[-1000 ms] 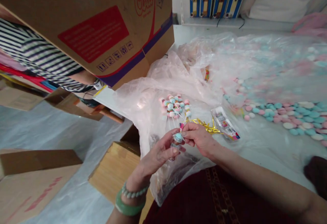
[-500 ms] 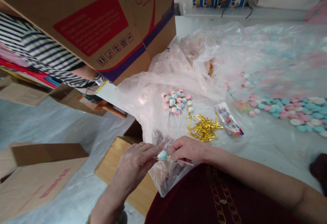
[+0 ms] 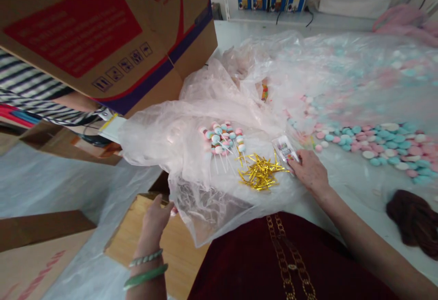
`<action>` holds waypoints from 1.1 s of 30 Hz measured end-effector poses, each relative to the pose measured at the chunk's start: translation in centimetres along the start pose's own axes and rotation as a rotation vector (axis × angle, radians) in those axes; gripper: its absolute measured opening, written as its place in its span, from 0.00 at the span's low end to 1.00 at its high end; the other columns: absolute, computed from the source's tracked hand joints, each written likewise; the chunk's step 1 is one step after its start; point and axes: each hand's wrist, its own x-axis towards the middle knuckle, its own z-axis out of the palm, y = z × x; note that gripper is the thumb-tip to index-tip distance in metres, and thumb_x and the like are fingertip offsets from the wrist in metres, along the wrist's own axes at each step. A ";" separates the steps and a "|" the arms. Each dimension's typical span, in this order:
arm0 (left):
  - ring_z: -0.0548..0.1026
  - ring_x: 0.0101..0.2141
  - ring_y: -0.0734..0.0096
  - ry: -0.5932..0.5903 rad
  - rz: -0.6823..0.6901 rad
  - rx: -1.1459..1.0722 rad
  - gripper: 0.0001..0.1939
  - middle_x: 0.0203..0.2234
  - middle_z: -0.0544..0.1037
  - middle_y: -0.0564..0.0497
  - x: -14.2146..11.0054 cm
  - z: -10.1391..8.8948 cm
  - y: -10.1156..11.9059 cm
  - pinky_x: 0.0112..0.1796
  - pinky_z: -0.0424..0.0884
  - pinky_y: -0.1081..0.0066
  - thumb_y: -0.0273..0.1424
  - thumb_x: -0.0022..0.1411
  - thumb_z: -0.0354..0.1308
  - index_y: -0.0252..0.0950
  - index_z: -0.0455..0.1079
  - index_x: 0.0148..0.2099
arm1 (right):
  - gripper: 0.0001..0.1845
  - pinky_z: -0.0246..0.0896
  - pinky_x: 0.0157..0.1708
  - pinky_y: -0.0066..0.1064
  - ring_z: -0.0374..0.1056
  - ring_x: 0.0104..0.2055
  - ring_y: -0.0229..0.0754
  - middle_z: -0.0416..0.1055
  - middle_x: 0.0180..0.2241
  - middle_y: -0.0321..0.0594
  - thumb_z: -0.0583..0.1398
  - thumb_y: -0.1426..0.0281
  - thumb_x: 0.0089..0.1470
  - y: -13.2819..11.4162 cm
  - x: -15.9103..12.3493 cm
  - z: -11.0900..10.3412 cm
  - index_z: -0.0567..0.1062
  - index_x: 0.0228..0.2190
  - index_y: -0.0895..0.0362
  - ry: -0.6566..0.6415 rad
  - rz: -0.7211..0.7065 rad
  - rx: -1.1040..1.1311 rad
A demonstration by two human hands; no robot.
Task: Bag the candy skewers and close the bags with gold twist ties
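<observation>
Right hand (image 3: 310,172) is relaxed, not gripping, fingertips on a clear printed packet (image 3: 284,149), just beside gold twist ties (image 3: 262,172). Left hand (image 3: 155,220) is raised at the plastic sheet (image 3: 150,140) edge (grasp unclear from here). Pastel candy pops (image 3: 219,140) lie bunched on the sheet, sticks beside the ties.

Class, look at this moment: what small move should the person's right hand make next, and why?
Probably slide left and pinch one thin gold foil twist tie from the loose pile: the right hand rests on a clear printed plastic packet right beside that pile, which lies on a crinkled clear plastic bag.
</observation>
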 end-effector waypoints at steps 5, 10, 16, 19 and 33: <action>0.74 0.44 0.52 0.461 0.246 -0.027 0.20 0.43 0.76 0.39 -1.4 -2.1 5.6 0.47 0.68 0.55 0.38 0.56 0.55 0.33 0.74 0.47 | 0.11 0.53 0.32 0.32 0.65 0.35 0.44 0.72 0.34 0.40 0.57 0.61 0.53 0.4 0.0 0.7 0.74 0.34 0.54 0.022 0.102 0.118; 0.73 0.30 0.70 0.048 0.503 -0.550 0.13 0.34 0.77 0.49 -6.7 -0.1 14.6 0.35 0.71 0.68 0.37 0.56 0.59 0.37 0.76 0.40 | 0.13 0.56 0.34 0.33 0.67 0.35 0.44 0.75 0.31 0.39 0.54 0.64 0.55 1.4 0.4 0.5 0.77 0.31 0.53 0.096 0.106 0.217; 0.66 0.22 0.77 -0.823 0.394 -0.766 0.08 0.22 0.73 0.53 -11.5 7.5 21.3 0.26 0.64 0.74 0.31 0.51 0.59 0.35 0.76 0.34 | 0.13 0.61 0.43 0.36 0.67 0.40 0.45 0.73 0.33 0.42 0.53 0.64 0.55 2.2 0.2 -0.2 0.75 0.27 0.54 0.331 -0.040 0.397; 0.64 0.21 0.78 -0.919 0.402 -0.752 0.07 0.21 0.70 0.55 -11.6 10.0 22.4 0.25 0.61 0.75 0.32 0.50 0.58 0.34 0.74 0.32 | 0.13 0.61 0.38 0.34 0.67 0.35 0.43 0.72 0.32 0.41 0.53 0.62 0.55 1.5 -0.1 -0.4 0.73 0.30 0.55 0.293 0.032 0.405; 0.60 0.19 0.78 -0.963 0.379 -0.883 0.06 0.15 0.67 0.55 -10.7 11.1 22.1 0.21 0.52 0.75 0.32 0.52 0.61 0.34 0.74 0.27 | 0.15 0.60 0.44 0.35 0.68 0.44 0.46 0.77 0.39 0.41 0.54 0.62 0.53 2.3 0.7 -1.3 0.79 0.32 0.53 0.091 0.060 0.387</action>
